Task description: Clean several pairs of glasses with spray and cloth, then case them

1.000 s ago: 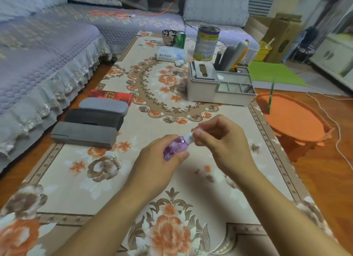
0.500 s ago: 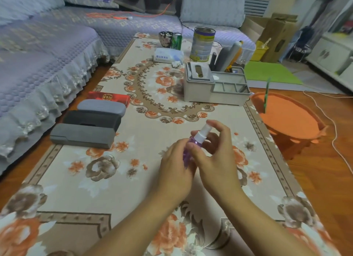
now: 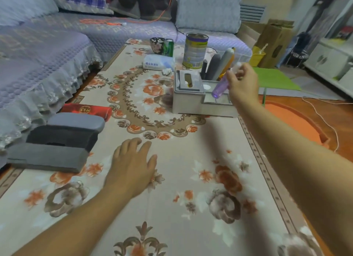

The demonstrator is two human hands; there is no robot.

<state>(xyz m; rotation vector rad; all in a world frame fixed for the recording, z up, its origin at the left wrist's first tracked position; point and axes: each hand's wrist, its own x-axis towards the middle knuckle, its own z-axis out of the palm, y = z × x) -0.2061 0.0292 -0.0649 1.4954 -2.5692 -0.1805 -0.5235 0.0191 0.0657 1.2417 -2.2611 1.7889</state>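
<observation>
Home living room: lavender-covered sectional sofa [image 3: 47, 51] wraps the far and left edges of a low table [image 3: 172, 198] under a floral cloth; wood floor [image 3: 340, 122], cardboard boxes [image 3: 275, 43] beyond.

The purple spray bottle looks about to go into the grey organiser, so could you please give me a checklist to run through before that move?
1. Right hand has a grip on the purple spray bottle: ok.
2. Bottle is over the grey organiser and its open tray: ok.
3. Tray has free space: cannot tell.
4. Cap is on the bottle: cannot tell, hand hides it.
5. Left hand is free, open over the table: ok.
</observation>
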